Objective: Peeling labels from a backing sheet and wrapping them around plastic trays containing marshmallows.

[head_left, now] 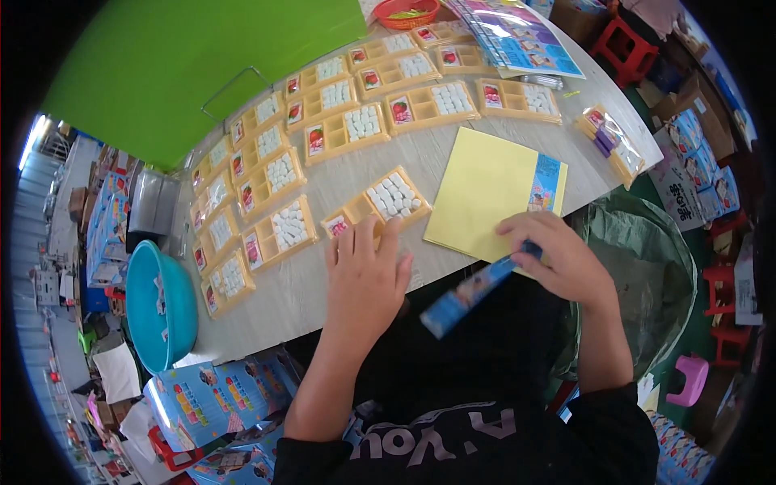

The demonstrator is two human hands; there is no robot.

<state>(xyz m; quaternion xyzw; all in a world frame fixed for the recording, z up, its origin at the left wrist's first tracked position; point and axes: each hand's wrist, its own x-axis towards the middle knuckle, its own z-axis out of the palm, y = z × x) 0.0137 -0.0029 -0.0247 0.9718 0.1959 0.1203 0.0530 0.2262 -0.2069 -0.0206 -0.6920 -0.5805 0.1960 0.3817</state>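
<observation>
My right hand [558,255] pinches one end of a blue printed card strip [465,301], blurred by motion, that hangs over the table's front edge. Beside it lies a stack of yellow cards [477,186], with a blue printed band along its right side. My left hand [361,267] reaches to the near edge of a pale yellow compartment tray [361,212]. Its fingers are stretched and apart, resting at the tray, which they partly cover. White pellet-like pieces [394,196] fill the tray's right compartment, and a red-and-pink packet [337,225] sits at its left end.
Rows of similar filled trays [347,133] cover the far and left table. A wrapped tray with purple pieces [612,144] lies at the right edge. Printed sheets [525,40] and a red basket [406,13] stand behind. A teal basin [162,307] is left, a green bag [638,275] right.
</observation>
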